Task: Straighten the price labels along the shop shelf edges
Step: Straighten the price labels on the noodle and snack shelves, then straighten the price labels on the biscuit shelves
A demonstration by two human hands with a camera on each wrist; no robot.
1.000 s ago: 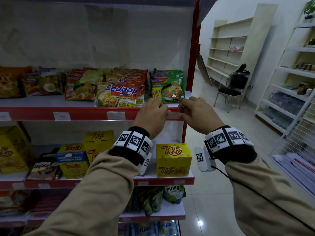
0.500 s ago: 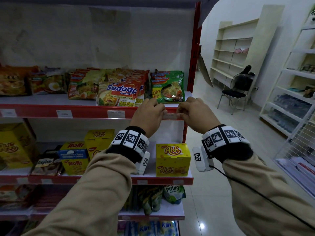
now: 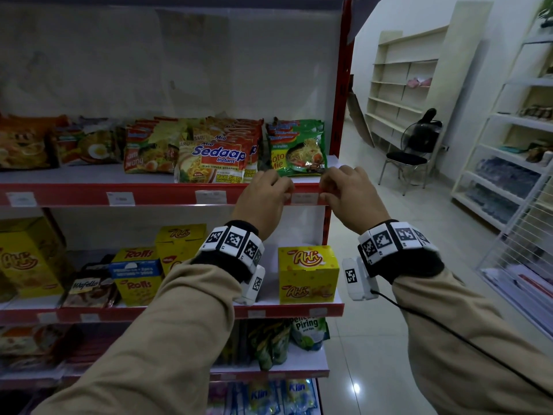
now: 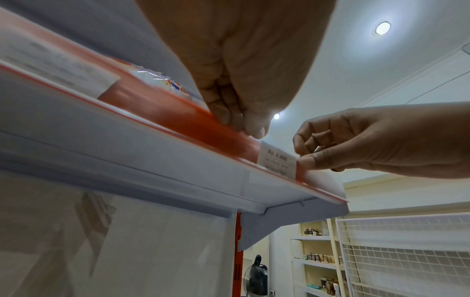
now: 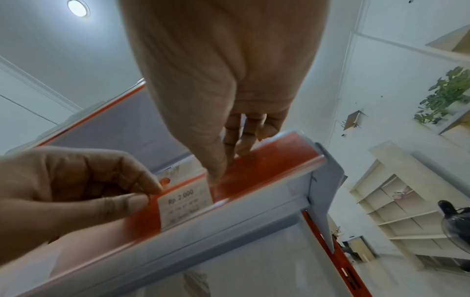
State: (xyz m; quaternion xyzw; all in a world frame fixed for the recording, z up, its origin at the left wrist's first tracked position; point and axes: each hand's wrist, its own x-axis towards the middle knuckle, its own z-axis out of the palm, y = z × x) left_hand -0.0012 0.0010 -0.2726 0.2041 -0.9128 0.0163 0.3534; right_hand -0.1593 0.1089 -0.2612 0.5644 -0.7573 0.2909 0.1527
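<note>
Red-edged shop shelving fills the view, with a tiled aisle at the right. Both hands work at the top shelf's red edge strip [image 3: 155,196], near its right end. The left hand [image 3: 263,199] has curled fingers, and its thumb and fingertips [image 5: 137,201] pinch the strip at the left border of the price label [image 3: 304,198]. The right hand [image 3: 350,193] does the same at the right border, with its thumb tip [image 4: 309,161] pressed on the strip's face.

The label, which reads Rp 2.000, sits behind a clear cover and looks almost level now. It is probably thin paper, very light and easy to crease, so I think it is better to push it by its side borders and slide it, not to pull one corner.

Just above the hands stand noodle packets [image 3: 296,148], whose lower edges come close to the fingers. Three other labels [image 3: 210,196] wait further left on the same strip.
</note>
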